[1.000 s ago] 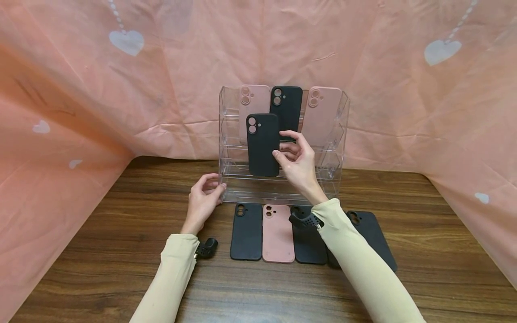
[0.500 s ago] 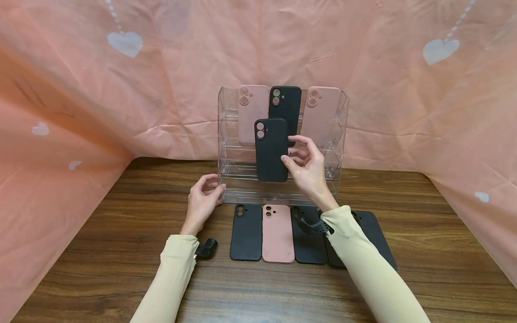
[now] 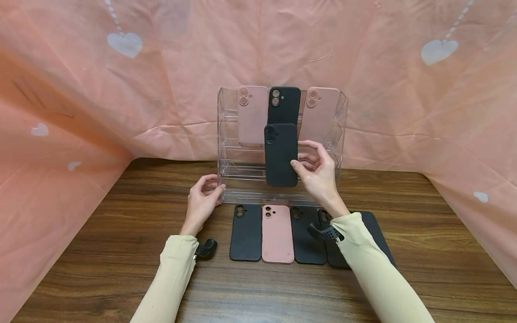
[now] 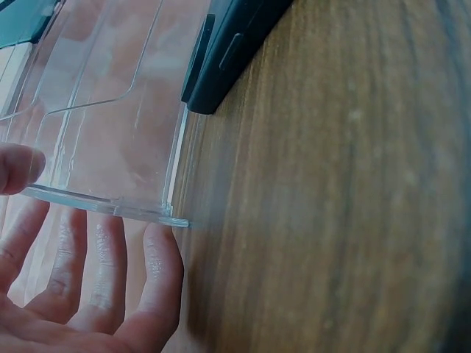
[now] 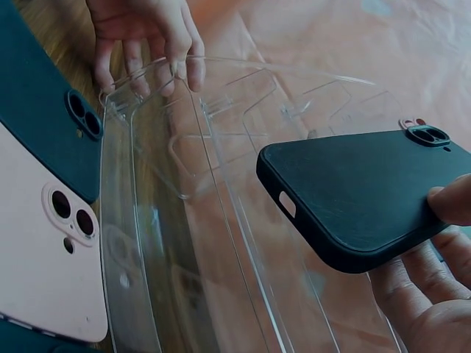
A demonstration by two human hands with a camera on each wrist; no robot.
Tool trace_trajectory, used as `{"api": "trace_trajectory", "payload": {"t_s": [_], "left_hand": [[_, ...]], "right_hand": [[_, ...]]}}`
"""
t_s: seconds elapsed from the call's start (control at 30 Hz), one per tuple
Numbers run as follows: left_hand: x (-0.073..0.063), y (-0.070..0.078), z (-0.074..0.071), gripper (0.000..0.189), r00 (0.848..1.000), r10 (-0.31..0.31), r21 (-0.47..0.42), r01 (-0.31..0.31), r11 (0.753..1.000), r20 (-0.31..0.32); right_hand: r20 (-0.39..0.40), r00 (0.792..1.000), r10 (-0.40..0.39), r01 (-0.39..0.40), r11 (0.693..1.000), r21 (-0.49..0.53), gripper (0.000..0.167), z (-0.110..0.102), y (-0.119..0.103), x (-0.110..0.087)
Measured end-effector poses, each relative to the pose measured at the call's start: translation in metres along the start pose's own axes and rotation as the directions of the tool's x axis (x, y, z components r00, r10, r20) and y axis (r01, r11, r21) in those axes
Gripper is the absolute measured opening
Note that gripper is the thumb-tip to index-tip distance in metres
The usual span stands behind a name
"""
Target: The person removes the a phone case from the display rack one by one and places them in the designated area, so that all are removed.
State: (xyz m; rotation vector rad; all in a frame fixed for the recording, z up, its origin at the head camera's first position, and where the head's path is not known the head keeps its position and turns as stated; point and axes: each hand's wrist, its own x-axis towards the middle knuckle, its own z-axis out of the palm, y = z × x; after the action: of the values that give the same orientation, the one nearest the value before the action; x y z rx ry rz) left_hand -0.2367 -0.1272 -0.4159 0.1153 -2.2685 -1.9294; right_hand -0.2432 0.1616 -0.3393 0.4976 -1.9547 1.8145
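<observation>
My right hand (image 3: 321, 175) pinches a black phone case (image 3: 281, 157) by its right edge, thumb on the back face and fingers behind. The case is held upright in front of a clear tiered acrylic stand (image 3: 242, 197), overlapping another black case (image 3: 284, 105) on the top tier. In the right wrist view the held case (image 5: 353, 195) shows its camera cutout and port slot. My left hand (image 3: 203, 199) grips the stand's lower left side; in the left wrist view its thumb and fingers (image 4: 158, 265) lie on either side of the clear side panel (image 4: 110, 132).
Two pink cases (image 3: 253, 116) flank the black one on the top tier. On the wooden table (image 3: 121, 251), a row lies before the stand: a black case (image 3: 245, 233), a pink case (image 3: 278, 233) and several more black ones, partly under my right forearm. Pink fabric (image 3: 383, 112) hangs behind.
My right hand has carried the black case rightward and slightly down, from before the left pink case to before the upper black one. My left hand stays at the stand's side.
</observation>
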Motion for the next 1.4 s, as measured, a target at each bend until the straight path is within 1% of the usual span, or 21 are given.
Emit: {"api": "trace_trajectory", "payload": {"t_s": [0.43, 0.63, 0.83, 1.23, 1.4], "left_hand": [[-0.001, 0.001, 0.0, 0.035, 1.0, -0.011, 0.014, 0.011, 1.0, 0.0], [0.0, 0.0, 0.0, 0.035, 1.0, -0.005, 0.023, 0.005, 1.0, 0.0], [0.0, 0.001, 0.0, 0.035, 1.0, 0.0, 0.019, 0.0, 1.0, -0.004], [-0.001, 0.001, 0.0, 0.035, 1.0, 0.005, 0.017, -0.005, 1.0, -0.002], [-0.001, 0.001, 0.0, 0.035, 1.0, 0.005, 0.018, -0.005, 1.0, 0.0]], "right_hand": [[0.012, 1.0, 0.026, -0.025, 0.998, -0.055, 0.052, -0.015, -0.001, -0.008], [0.004, 0.999, 0.035, -0.035, 0.998, -0.052, 0.053, -0.021, -0.002, -0.011], [0.004, 0.999, 0.037, -0.036, 0.995, -0.09, 0.052, -0.03, 0.0, -0.015], [-0.006, 0.999, 0.054, -0.054, 0.991, -0.121, 0.051, -0.044, -0.003, -0.021], [0.001, 0.999, 0.048, -0.047, 0.991, -0.124, 0.052, -0.049, -0.004, -0.024]]}}
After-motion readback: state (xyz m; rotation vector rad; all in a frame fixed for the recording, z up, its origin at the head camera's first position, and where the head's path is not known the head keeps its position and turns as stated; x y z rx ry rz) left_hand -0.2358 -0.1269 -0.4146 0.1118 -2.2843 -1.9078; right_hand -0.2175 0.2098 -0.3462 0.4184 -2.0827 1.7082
